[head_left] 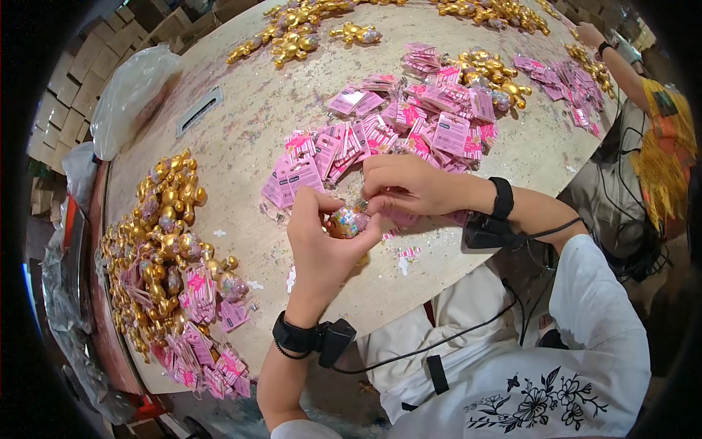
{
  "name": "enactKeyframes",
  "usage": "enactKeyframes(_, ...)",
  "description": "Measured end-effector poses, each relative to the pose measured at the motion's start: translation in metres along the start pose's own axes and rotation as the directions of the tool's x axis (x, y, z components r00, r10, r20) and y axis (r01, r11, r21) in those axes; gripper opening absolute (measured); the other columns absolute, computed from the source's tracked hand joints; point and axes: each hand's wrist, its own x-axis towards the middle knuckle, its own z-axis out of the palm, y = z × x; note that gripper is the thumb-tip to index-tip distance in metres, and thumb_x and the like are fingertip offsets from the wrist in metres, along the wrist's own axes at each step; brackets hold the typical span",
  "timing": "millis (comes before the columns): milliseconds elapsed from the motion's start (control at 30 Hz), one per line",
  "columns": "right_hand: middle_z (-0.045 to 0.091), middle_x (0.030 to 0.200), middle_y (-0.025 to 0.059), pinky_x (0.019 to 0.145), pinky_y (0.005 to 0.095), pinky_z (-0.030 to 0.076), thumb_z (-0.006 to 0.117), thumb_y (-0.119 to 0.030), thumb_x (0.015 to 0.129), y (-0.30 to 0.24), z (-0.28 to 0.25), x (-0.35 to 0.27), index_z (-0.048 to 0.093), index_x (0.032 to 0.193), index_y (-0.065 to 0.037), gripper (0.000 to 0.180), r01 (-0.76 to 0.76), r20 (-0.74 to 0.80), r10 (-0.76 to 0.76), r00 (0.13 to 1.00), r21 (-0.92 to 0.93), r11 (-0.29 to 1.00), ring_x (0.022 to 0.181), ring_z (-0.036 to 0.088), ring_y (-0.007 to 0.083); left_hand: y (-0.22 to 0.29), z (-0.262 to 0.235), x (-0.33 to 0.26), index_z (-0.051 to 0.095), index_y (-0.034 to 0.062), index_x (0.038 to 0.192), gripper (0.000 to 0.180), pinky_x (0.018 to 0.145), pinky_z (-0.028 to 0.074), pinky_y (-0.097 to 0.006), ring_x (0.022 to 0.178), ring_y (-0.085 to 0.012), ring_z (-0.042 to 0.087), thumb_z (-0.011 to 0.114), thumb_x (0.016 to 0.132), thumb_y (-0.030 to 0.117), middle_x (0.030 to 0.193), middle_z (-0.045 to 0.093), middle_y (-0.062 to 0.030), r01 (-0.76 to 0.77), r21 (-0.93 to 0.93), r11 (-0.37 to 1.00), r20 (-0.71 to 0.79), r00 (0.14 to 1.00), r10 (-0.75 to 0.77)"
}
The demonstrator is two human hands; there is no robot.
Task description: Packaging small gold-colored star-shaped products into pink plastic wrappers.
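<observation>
My left hand is closed round a small shiny gold figurine with a clear part full of coloured glitter. Most of its gold body is hidden by the palm and fingers. Thumb and index finger of my right hand pinch together at the figurine's upper end, by a small metallic bit; what they grip is too small to make out. Just beyond both hands lies a heap of pink printed cards, some touching the area under my right wrist.
Gold figurines with pink cards are piled at the left. More gold figurines lie at the far side. A slot plate and a plastic bag are at the far left. Another person's arm reaches in at the right.
</observation>
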Motion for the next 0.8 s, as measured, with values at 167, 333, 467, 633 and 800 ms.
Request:
enactKeyframes(167,0.049,0.080,0.0106,0.066,0.0362,0.041,0.058,-0.017,0.085,0.006,0.006,-0.003,0.050,0.089,-0.001,0.019,0.066,0.071,-0.056,0.996,-0.147,0.987,0.073,0.051,0.0275,0.004,-0.002,0.001,0.043,0.0020,0.077,0.042,0.054,0.038,-0.028,0.062,-0.0161,0.044,0.078,0.060,0.016,0.071,0.044,-0.0063,-0.035,0.035,0.999,0.012,0.999,0.035)
enactKeyframes(333,0.053,0.081,0.0143,0.066,0.0399,0.043,0.055,-0.008,0.079,-0.004,0.011,-0.005,0.049,0.090,-0.001,0.014,-0.048,0.090,0.056,0.994,-0.094,0.994,0.078,0.055,0.0326,-0.002,-0.001,0.002,0.042,0.0012,0.077,0.043,0.053,0.038,-0.031,0.060,-0.0190,0.043,0.078,0.060,0.017,0.070,0.042,-0.0071,-0.083,0.081,0.993,0.062,0.995,0.078)
enactKeyframes(467,0.054,0.073,0.0180,0.061,0.0421,0.042,0.053,-0.009,0.078,0.000,0.020,-0.006,0.049,0.085,0.001,0.013,-0.179,-0.003,0.179,0.984,-0.030,0.983,0.069,0.055,0.0363,0.000,0.001,0.003,0.041,0.0011,0.077,0.043,0.054,0.038,-0.033,0.060,-0.0207,0.043,0.077,0.061,0.018,0.070,0.041,-0.0079,-0.060,0.096,0.994,0.064,0.996,0.054)
enactKeyframes(633,0.053,0.066,0.0203,0.060,0.0427,0.041,0.052,-0.007,0.074,-0.001,0.022,-0.005,0.050,0.077,0.001,0.009,-0.250,-0.036,0.249,0.968,-0.021,0.968,0.066,0.054,0.0371,0.005,0.004,0.003,0.041,0.0015,0.079,0.043,0.054,0.039,-0.033,0.059,-0.0232,0.044,0.077,0.062,0.018,0.072,0.041,-0.0100,-0.038,0.186,0.982,0.088,0.996,0.022)
enactKeyframes(800,0.053,0.072,0.0172,0.069,0.0420,0.040,0.051,0.000,0.071,-0.005,0.017,-0.003,0.053,0.078,0.001,0.008,-0.334,0.119,0.337,0.934,-0.049,0.941,0.075,0.051,0.0356,0.002,0.004,-0.001,0.039,0.0018,0.080,0.043,0.054,0.039,-0.033,0.061,-0.0216,0.043,0.075,0.064,0.016,0.071,0.040,-0.0093,-0.008,0.149,0.989,0.119,0.993,-0.010)
